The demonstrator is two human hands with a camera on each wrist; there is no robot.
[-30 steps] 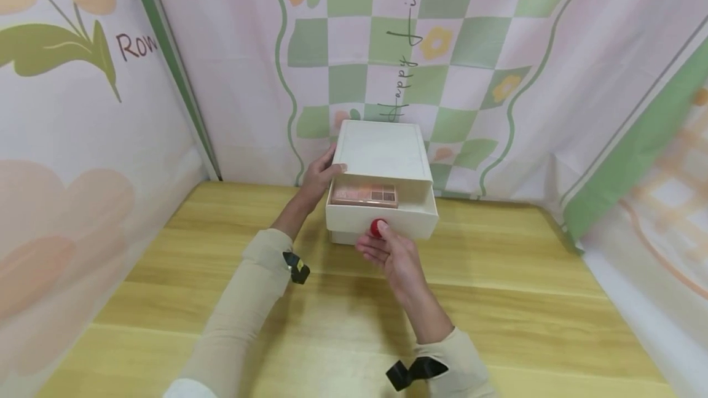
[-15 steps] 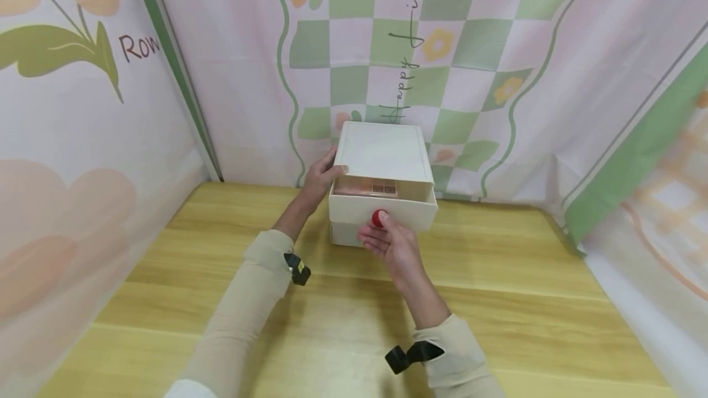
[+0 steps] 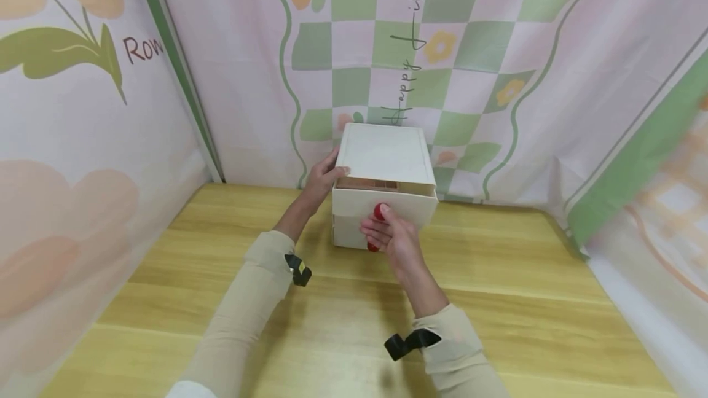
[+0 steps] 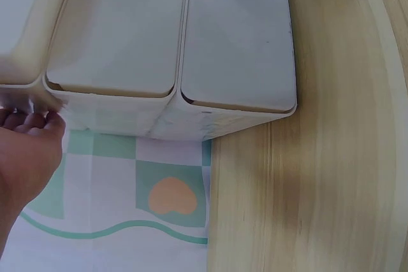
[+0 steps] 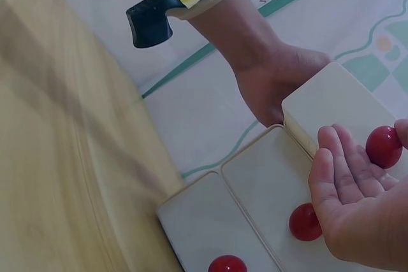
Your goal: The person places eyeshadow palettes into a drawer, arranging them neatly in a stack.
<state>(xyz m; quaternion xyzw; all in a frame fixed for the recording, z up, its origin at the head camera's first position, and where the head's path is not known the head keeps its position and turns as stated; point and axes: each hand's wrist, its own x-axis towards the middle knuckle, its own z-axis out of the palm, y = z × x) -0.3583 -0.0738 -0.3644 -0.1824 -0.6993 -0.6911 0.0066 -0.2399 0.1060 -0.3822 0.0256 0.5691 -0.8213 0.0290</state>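
Note:
A white drawer cabinet [image 3: 385, 152] with red round knobs stands at the back of the table. Its top drawer [image 3: 412, 206] is pulled out slightly, and the upper edge of a pinkish makeup palette [image 3: 359, 183] shows inside. My left hand [image 3: 319, 182] steadies the cabinet's left side, its thumb lying over the top edge. With the thumb, my right hand [image 3: 399, 239] presses the top drawer's red knob [image 5: 384, 147]; its other fingers extend below the knob. Two lower drawers, one with a red knob [image 5: 306, 222], sit flush in the right wrist view.
The wooden table [image 3: 343, 324] spreads in front of the cabinet. Right behind it hangs a checkered, printed curtain [image 3: 354, 42], with more patterned cloth [image 3: 72, 140] at the sides. Black camera mounts [image 3: 410, 343] are strapped to both sleeves.
The top drawer has slid farther into the cabinet, pushed by my right hand, so less of the palette shows. A lower red knob has come into view. My left hand has stayed in place.

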